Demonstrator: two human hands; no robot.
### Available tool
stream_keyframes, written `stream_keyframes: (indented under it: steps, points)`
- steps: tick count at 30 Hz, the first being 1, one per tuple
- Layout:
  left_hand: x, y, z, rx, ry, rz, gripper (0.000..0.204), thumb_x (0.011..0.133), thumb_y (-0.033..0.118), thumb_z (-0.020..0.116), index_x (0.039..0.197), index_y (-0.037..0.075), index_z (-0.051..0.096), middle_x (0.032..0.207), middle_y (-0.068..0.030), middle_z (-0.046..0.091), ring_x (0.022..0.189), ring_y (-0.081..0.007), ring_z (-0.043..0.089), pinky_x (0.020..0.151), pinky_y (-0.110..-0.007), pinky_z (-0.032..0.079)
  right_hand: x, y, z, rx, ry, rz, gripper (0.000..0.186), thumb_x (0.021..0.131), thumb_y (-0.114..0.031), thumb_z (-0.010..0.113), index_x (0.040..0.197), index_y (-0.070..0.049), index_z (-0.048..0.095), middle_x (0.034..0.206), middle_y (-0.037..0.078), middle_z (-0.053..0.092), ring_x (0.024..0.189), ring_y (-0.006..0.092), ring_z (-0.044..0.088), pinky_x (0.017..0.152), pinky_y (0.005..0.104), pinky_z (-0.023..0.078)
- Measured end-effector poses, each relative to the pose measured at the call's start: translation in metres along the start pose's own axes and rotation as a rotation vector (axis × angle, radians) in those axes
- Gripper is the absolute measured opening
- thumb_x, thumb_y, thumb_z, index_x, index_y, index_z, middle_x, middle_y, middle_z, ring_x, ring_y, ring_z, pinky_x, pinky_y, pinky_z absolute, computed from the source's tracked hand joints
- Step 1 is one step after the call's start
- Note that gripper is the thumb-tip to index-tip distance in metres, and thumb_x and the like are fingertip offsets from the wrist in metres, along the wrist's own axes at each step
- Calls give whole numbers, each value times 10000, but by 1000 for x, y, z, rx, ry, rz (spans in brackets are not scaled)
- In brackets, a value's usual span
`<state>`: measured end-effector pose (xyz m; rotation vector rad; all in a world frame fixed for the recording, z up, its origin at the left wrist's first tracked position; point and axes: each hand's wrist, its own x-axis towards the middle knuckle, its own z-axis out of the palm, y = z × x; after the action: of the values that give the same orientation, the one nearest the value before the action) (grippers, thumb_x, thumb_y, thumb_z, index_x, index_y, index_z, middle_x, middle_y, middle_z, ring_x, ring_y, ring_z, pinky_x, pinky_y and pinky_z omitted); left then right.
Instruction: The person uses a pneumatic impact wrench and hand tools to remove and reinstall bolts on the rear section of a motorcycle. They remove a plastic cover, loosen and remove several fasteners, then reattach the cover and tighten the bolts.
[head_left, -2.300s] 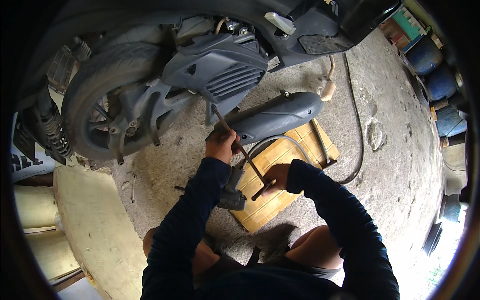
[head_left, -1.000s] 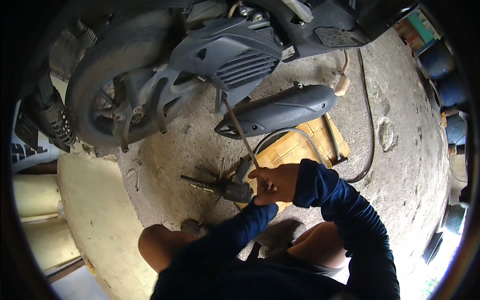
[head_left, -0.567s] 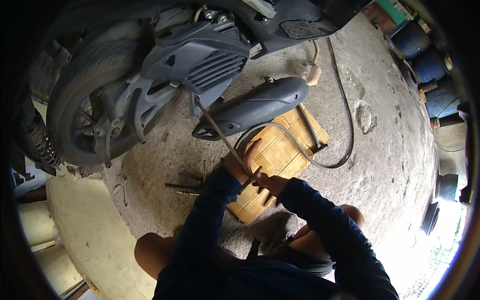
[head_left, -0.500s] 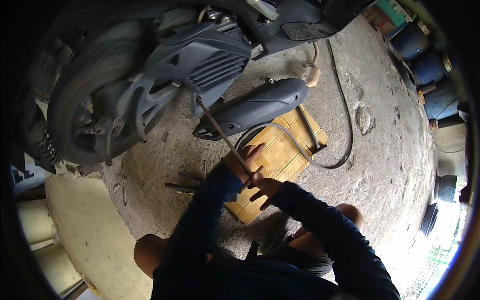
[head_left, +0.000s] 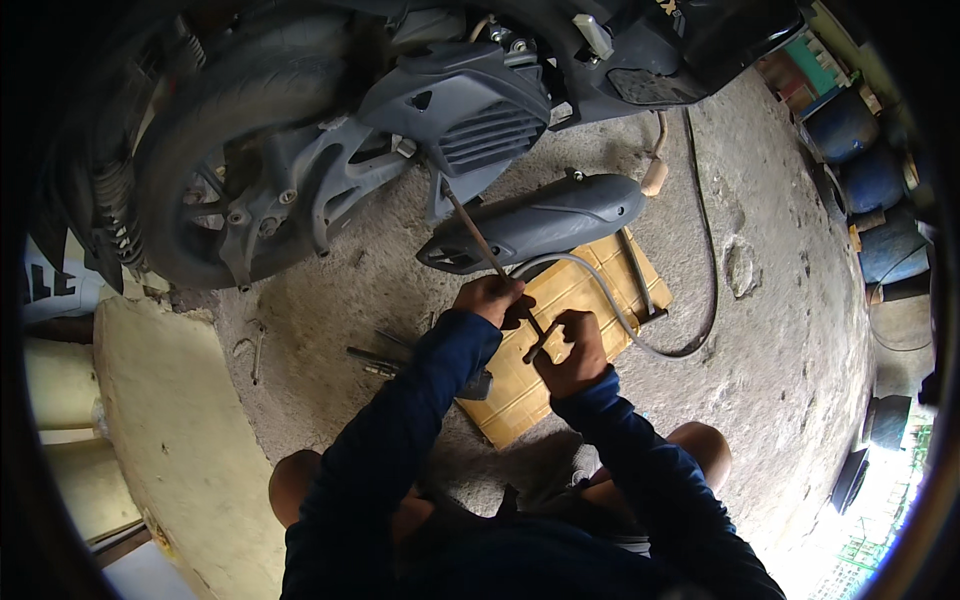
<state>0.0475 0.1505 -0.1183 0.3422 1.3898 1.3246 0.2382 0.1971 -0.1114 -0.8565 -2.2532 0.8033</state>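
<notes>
Through left fingers [head_left: 513, 291], T-handle wrench [head_left: 477, 233]; crossbar [head_left: 541, 343] at right fingers [head_left: 575, 323].

Two hands [head_left: 490, 300], one held T-handled tool [head_left: 475, 236], one scooter [head_left: 460, 105], one cardboard sheet [head_left: 505, 405], three blue drums [head_left: 842, 128]

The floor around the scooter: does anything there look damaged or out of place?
Yes. Right of the tan sheet, a pale, broken-looking patch stands out from the greyer floor. A long dark exhaust part also seems loose, lying beside the scooter instead of mounted.
</notes>
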Motion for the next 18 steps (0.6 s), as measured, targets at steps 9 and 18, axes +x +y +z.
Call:
stream_keyframes:
  steps: [9, 18]
  points:
    - [0, 3, 3, -186, -80, 23, 197, 954, 248, 637, 1029, 67, 610, 902, -67, 724, 740, -129, 664, 667, -290, 542, 13, 9, -16, 886, -46, 1111, 312, 968, -336, 597, 1110, -59, 597, 670, 24, 497, 463, 137, 437, 418, 279, 338]
    - [3, -3, 0, -196, -101, 2, 197, 973, 270, 629, 1095, 116, 609, 960, -57, 721, 817, -158, 707, 699, -315, 591, 20, 4, -2, 1019, -255, 1164, 403, 947, -410, 634, 1125, -53, 580, 783, 82, 618, 517, 192, 537, 455, 332, 418]
